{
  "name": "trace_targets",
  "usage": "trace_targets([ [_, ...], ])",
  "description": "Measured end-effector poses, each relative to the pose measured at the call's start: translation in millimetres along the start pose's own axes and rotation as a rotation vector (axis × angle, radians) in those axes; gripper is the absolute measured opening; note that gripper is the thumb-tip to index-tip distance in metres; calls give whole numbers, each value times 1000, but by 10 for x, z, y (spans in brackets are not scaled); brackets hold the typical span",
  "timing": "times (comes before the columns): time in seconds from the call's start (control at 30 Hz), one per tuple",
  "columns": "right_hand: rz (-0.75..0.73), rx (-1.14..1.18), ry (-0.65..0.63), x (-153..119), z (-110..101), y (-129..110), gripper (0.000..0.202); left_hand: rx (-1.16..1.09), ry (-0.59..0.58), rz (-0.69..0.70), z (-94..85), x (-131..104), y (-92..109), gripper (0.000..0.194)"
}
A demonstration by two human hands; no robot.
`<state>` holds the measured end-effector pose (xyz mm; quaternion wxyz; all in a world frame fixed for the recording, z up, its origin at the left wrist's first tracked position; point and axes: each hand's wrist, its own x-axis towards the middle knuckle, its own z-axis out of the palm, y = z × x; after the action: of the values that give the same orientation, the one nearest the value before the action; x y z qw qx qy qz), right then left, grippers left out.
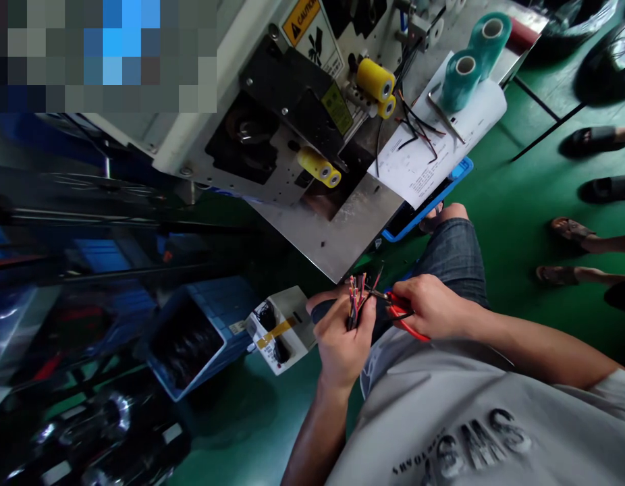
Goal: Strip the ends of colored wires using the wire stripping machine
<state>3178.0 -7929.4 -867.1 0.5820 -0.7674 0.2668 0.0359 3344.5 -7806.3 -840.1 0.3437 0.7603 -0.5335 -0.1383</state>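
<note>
My left hand [343, 337] is wrapped round a bundle of thin cables [357, 300], whose stripped, coloured wire ends fan upward past the fingers. Close beside it on the right, my right hand [431, 307] grips red-handled cutters [406, 320]. The dark jaws of the cutters point left and reach the wires near my left thumb; whether they are closed on a wire cannot be made out. Both hands are above my lap, just in front of the metal plate [337, 246] of a machine.
The machine [292, 94] has yellow rollers and a caution label. Teal film rolls [459, 91], tweezers, cut wires and a paper sheet [414, 165] lie on its table. A blue bin [224, 358] and white box [297, 337] stand left. Other people's feet [570, 229] show at right.
</note>
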Motion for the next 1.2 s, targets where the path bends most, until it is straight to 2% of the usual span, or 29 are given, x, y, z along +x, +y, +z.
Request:
trace_targets([
  [0.4, -149, -35, 15, 34, 70, 119, 20, -127, -2, -156, -25, -82, -22, 16],
  [0.53, -168, -49, 12, 49, 63, 111, 23, -204, -59, -337, -25, -114, -23, 28],
  [0.67, -194, -49, 6, 60, 74, 122, 24, -397, -114, -555, 11, -159, -74, 43],
  [0.77, -218, -48, 14, 63, 90, 140, 26, -482, -124, -595, 23, -165, -93, 44],
  [0.93, -233, -51, 30, 63, 93, 137, 27, -335, -51, -507, -11, -116, -14, 28],
  [1.07, -221, -54, 32, 60, 83, 121, 23, -195, 23, -294, -30, -105, 29, 12],
  [1.2, -181, -72, 19, 57, 64, 81, 21, -39, 79, -89, -39, -110, 35, 10],
])
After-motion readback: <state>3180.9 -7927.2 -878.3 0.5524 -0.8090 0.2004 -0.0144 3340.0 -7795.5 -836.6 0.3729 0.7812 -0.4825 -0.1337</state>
